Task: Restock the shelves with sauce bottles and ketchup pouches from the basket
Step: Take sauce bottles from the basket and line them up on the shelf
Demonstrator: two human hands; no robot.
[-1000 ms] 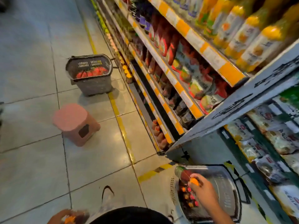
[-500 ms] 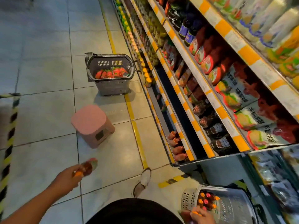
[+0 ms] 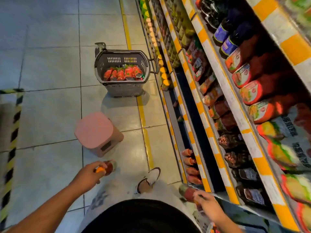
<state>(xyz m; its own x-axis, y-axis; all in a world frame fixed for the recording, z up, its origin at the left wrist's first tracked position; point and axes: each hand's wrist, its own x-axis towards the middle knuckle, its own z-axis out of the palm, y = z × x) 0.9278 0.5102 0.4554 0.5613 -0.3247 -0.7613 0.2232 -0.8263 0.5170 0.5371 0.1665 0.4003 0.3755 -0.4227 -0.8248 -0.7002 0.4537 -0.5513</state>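
Observation:
My left hand [image 3: 88, 175] grips a red sauce bottle [image 3: 109, 166] with an orange cap, held sideways over the floor. My right hand [image 3: 207, 205] grips a second red sauce bottle [image 3: 187, 192] close to the front of the bottom shelf. Several like bottles [image 3: 189, 163] lie in a row on that bottom shelf [image 3: 197, 158]. A grey basket [image 3: 124, 89] farther down the aisle holds red ketchup pouches [image 3: 123, 74]. The basket beside my right leg is almost wholly out of view.
A pink plastic stool [image 3: 97, 133] stands on the tiled floor between me and the grey basket. Stocked shelves with orange and white price strips [image 3: 217, 91] run along the right. A yellow floor line [image 3: 145, 125] follows the shelving. Black and yellow tape [image 3: 12, 132] marks the left.
I have stepped forward along the shelves. My right hand has risen out of the near basket holding a bottle and moved toward the bottom shelf. My left hand has swung forward with its bottle.

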